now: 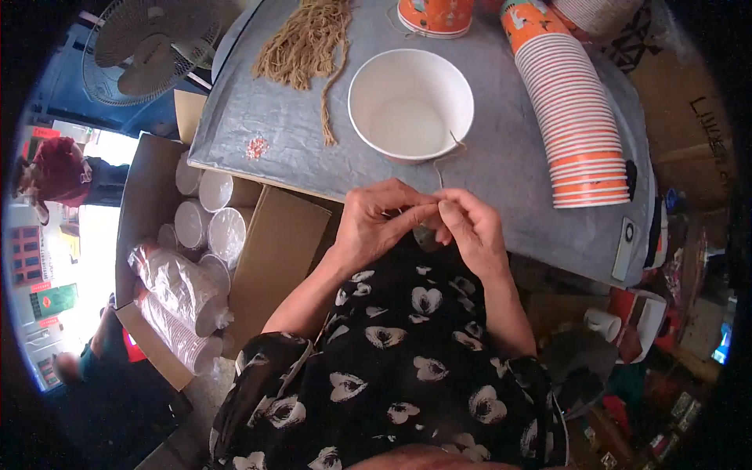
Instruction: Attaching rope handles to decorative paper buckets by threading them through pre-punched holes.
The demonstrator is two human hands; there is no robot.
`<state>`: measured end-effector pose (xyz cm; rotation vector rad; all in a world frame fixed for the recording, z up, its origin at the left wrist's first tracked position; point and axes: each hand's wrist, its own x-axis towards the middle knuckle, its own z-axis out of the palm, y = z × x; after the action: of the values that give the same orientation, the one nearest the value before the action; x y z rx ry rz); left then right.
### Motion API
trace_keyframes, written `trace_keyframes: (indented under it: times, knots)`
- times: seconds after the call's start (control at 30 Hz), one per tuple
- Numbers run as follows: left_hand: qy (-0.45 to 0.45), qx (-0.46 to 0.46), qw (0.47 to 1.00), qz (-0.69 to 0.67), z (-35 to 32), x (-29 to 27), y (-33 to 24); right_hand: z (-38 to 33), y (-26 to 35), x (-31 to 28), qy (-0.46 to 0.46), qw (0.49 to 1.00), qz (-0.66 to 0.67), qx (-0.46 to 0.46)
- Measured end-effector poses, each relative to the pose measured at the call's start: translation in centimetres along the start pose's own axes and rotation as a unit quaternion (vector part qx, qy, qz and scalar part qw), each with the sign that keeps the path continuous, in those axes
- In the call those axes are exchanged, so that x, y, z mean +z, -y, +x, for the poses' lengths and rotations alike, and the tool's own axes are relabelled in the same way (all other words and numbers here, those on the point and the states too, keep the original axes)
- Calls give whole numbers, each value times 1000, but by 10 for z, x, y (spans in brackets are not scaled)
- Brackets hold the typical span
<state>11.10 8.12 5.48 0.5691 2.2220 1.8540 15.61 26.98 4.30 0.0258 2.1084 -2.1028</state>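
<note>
— What stands right ahead of the left grip (374, 223) and the right grip (470, 227)?

— The white paper bowl (410, 103), just beyond them on the grey table (517, 168), with a thin string (440, 160) running from its rim down to the fingertips (427, 210). That blocks a straight reach forward.

— And off to the right grip's side?

— A long lying stack of orange cups (576, 117) closes that flank. Between it and the bowl a bare strip of table is open.

— Left?

— Ahead-left, bare table up to the bundle of tan cords (305, 43). Below the left grip, off the table edge, cardboard boxes (274, 251) and sleeves of wrapped cups (176, 294) fill the drop.
</note>
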Motion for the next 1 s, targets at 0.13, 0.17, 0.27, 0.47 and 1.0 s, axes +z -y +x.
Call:
trace_keyframes:
  times: [0.13,0.17,0.27,0.47,1.0]
  knots:
    - [21,17,1000,4,-2,0,3,0,-7,-5,-36,999,0,-34]
    - [20,18,1000,5,-2,-1,3,0,-8,-6,-44,998,0,-44]
    - [20,2,1000,5,-1,-6,-2,-2,-6,-10,-55,997,-6,-59]
    - [-71,127,964,222,16,-55,-12,-7,0,-33,-123,990,18,-70]
    - [89,207,923,314,54,-45,-37,-13,75,-69,-276,916,-63,-283]
